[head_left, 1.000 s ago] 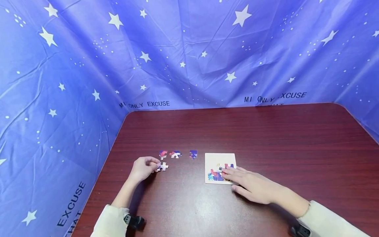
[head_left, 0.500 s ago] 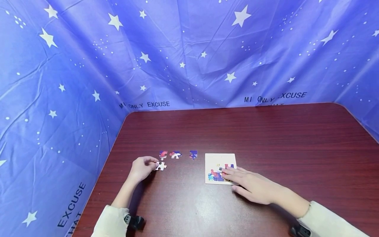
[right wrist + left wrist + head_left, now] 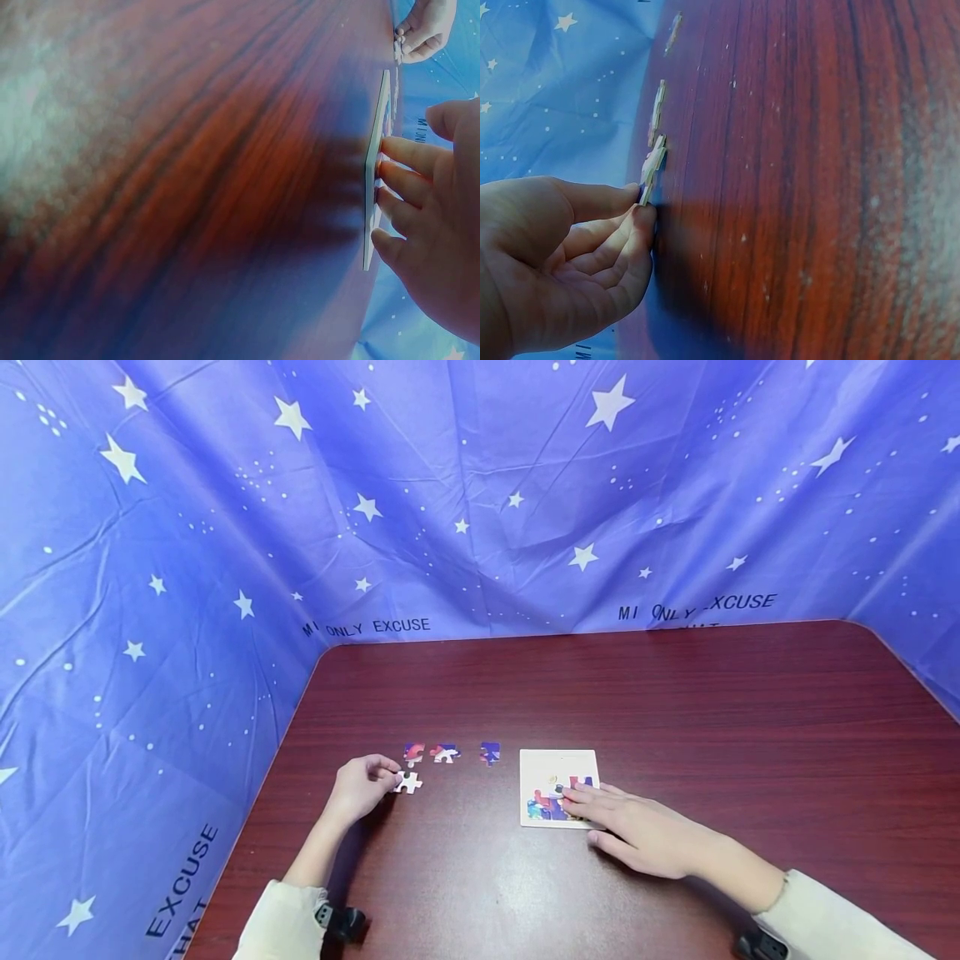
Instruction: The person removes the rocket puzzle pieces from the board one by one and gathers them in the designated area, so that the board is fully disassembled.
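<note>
My left hand (image 3: 363, 789) pinches a white-and-dark puzzle piece (image 3: 409, 782) by its left end, thumb against fingertips. Seen edge-on in the left wrist view, that puzzle piece (image 3: 653, 168) is thin and sits slightly tilted at the fingertips. To the right lies a square, cream-coloured puzzle board (image 3: 537, 767), with several colourful pieces (image 3: 541, 805) set into its lower part. Extended fingers of my right hand (image 3: 648, 833) rest on the board's lower right and hide part of it. In the right wrist view, several fingertips touch the top of the board (image 3: 370, 176).
Just beyond the held piece lie a red loose piece (image 3: 413, 753), a red-and-white one (image 3: 445, 752) and a purple one (image 3: 490, 752). A dark red wooden table (image 3: 465, 860) carries everything. Blue star-patterned cloth (image 3: 480, 510) hangs behind and at the sides.
The pinched puzzle piece has shifted slightly left with the fingertips of my left hand. My right hand stays in place on the board.
</note>
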`<state>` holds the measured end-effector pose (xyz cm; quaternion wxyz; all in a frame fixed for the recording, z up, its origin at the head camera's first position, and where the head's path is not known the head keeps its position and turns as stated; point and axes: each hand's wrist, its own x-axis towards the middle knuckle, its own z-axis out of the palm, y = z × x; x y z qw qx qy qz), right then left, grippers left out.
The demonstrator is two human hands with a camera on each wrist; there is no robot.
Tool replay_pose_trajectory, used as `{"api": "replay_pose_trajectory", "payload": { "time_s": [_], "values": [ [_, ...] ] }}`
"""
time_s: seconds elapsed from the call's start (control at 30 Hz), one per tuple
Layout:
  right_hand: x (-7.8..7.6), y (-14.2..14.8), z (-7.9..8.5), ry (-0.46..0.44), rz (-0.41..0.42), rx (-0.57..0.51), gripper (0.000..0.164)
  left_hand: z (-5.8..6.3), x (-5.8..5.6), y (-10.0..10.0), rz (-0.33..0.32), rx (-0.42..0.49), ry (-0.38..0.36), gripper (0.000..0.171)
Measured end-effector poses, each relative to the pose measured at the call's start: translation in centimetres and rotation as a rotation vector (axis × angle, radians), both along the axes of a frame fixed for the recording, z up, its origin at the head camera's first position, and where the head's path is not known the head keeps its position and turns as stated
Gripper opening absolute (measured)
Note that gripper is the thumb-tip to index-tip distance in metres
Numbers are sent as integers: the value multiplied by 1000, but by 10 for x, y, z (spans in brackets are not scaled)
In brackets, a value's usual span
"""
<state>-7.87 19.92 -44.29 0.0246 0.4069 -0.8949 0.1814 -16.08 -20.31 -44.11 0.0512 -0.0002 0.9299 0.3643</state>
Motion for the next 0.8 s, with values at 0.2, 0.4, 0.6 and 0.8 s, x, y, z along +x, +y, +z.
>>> {"api": "replay_pose_trajectory", "payload": {
  "time_s": [0.2, 0.4, 0.6, 0.8],
  "values": [
    [0, 0, 1, -4, 4, -3, 42, 1, 1, 0, -3, -17, 17, 6],
    [0, 0, 1, -2, -3, 3, 42, 1, 2, 0, 8, -33, 25, 6],
    [0, 0, 0, 1, 2, -4, 42, 1, 2, -1, 7, -44, 34, 7],
    [1, 0, 0, -2, -4, -1, 42, 0, 1, -1, 7, -44, 40, 6]
  ]
}}
